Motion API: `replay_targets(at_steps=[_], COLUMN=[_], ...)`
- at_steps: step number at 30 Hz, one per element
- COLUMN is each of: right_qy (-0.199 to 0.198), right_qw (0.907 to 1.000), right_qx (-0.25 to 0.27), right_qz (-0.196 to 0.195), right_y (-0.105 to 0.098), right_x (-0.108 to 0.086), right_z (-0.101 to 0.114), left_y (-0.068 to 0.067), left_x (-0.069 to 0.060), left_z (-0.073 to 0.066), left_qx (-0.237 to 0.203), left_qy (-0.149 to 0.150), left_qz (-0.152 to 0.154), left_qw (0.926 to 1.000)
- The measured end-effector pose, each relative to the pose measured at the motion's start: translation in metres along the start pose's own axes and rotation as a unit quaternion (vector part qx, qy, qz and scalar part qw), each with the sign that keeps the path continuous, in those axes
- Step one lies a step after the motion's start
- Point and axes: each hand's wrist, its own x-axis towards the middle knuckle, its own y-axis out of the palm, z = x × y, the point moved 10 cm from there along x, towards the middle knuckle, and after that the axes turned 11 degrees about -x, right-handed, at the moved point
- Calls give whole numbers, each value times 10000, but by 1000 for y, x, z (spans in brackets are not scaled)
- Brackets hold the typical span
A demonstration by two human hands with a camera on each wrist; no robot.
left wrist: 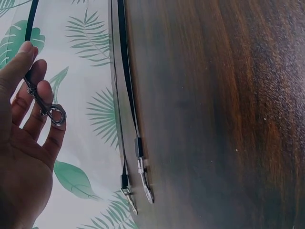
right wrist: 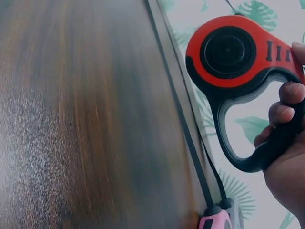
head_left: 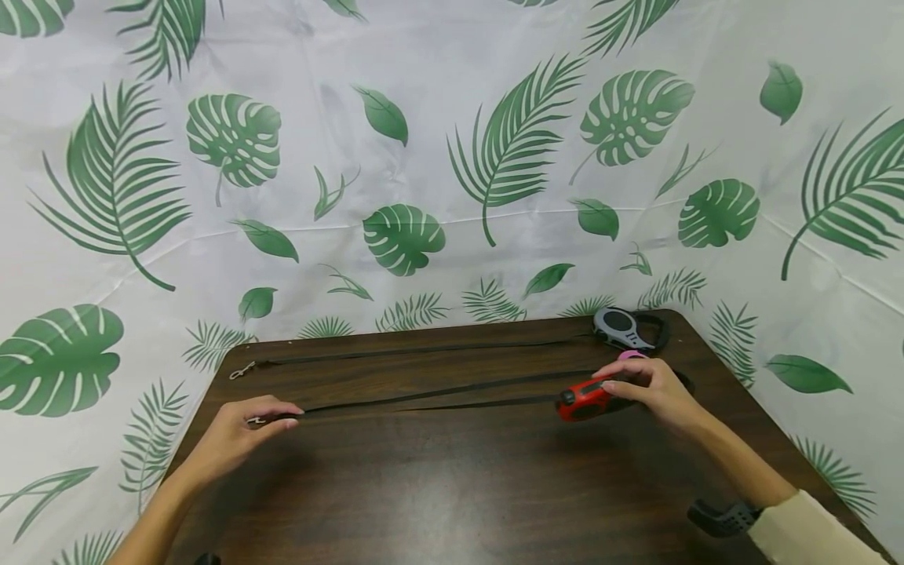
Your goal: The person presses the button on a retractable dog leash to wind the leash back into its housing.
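while the left hand (head_left: pixel 240 428) is pinching a black strap (left wrist: pixel 31 21) between thumb and fingers, the metal clip (left wrist: pixel 45 110) at its end is hanging just past that pinch, lying along the other fingers, its ring sitting by the lowest fingertip. the right hand (head_left: pixel 653 392) is gripping a red and black leash (right wrist: pixel 228 52), its fingers curling through the loop and round the dark handle, another digit resting at the casing's back end. the round casing is projecting beyond those fingers, hovering above the brown table (head_left: pixel 438 486). just past the right hand, a pink leash (right wrist: pixel 218 222) is lying on the table, and a gray leash (head_left: pixel 617 322) is sitting beside it, near the far corner. their two straps are stretching leftward, the gray one's running nearer the far edge, and a second clip (left wrist: pixel 144 177) and a third clip (left wrist: pixel 129 198) are resting at the left ends. a black band (head_left: pixel 720 518) is circling the right wrist beside a pale sleeve (head_left: pixel 812 534). behind everything, a white sheet (head_left: pixel 304 141) with green leaves is hanging.
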Motion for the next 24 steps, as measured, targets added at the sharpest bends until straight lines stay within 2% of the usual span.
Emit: replay_targets(at_steps=[11,20,24], right_qy=[167,386,387], right_qw=[9996,9965,9957], right_qx=[202,687,800], right_qz=[38,285,264], right_y=[13,25,28], right_x=[3,4,4], right_z=[1,0,3], left_y=[6,14,17], left_x=[6,9,11], left_z=[-3,-7,-10], left_qx=[-101,-313,-333], left_qy=[12,-15,36], left_qz=[17,140,182], left_qw=[9999,9994,9993])
